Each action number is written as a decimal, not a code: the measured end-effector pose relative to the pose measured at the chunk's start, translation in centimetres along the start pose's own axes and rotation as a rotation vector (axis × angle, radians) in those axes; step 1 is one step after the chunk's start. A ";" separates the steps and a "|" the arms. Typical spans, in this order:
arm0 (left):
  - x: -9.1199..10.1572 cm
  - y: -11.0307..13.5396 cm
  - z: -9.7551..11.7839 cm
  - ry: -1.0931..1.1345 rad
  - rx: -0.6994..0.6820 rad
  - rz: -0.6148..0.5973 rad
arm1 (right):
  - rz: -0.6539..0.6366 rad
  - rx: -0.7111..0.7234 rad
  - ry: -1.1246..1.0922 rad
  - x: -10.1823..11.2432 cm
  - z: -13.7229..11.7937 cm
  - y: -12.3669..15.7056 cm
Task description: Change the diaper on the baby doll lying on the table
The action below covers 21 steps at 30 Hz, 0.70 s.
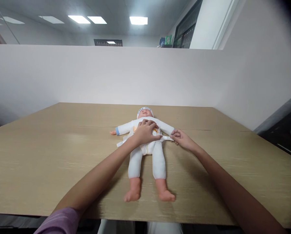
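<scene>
A baby doll (159, 162) in a white outfit and a white printed cap lies on its back, feet towards me. Around its hips is a white diaper (147, 149). My left hand (146, 132) rests across the doll's belly on the diaper's front, thumb and fingers apart, hiding part of it. At the doll's side on the right, my right hand (181, 139) pinches the end of a white diaper tab (166, 138), which is stretched outwards. Another white diaper tab (120, 143) sticks out on the left, beside the doll's arm with its blue cuff.
The doll lies on a wide wooden table (62, 159) with a seam across it. A white wall (106, 74) stands behind the table, with a window opening above. My legs are under the table's front edge.
</scene>
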<state>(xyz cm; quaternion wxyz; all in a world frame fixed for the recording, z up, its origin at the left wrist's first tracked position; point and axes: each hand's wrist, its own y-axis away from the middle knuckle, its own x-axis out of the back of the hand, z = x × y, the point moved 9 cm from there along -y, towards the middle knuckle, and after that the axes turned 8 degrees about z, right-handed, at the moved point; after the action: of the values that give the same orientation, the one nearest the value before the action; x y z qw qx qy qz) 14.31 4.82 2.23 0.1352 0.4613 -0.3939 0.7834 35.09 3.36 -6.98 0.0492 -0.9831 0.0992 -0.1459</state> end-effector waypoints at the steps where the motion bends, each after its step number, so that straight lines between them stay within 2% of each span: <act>1: 0.0 0.0 0.0 0.001 0.006 -0.005 | 0.002 0.006 0.002 0.2 -0.5 -0.1; 3: 0.1 0.0 0.1 0.009 0.013 -0.012 | -0.004 0.030 0.007 0.1 -1.9 -0.4; 6: 0.1 0.1 0.2 0.015 0.016 -0.017 | -0.065 0.093 0.017 -1.3 -4.7 -1.0; 10: 0.2 0.1 -0.1 0.028 0.042 -0.013 | -0.177 0.152 0.028 -4.8 -7.7 -2.3; 13: 0.2 0.1 -0.3 0.058 0.048 -0.001 | -0.205 0.105 0.050 -7.3 -7.7 -3.2; 17: 0.0 0.1 -0.5 0.089 0.050 0.016 | -0.053 0.081 0.065 -8.1 -7.0 -3.2; 21: 0.0 0.0 -0.7 0.167 0.054 -0.011 | 0.136 0.256 0.075 -6.9 -8.2 -0.5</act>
<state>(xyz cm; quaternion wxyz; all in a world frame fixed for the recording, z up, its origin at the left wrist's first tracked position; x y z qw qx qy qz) 13.90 5.36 2.04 0.1594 0.3999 -0.3572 0.8289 26.32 4.69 -1.04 0.1801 -0.9537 0.1478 -0.1900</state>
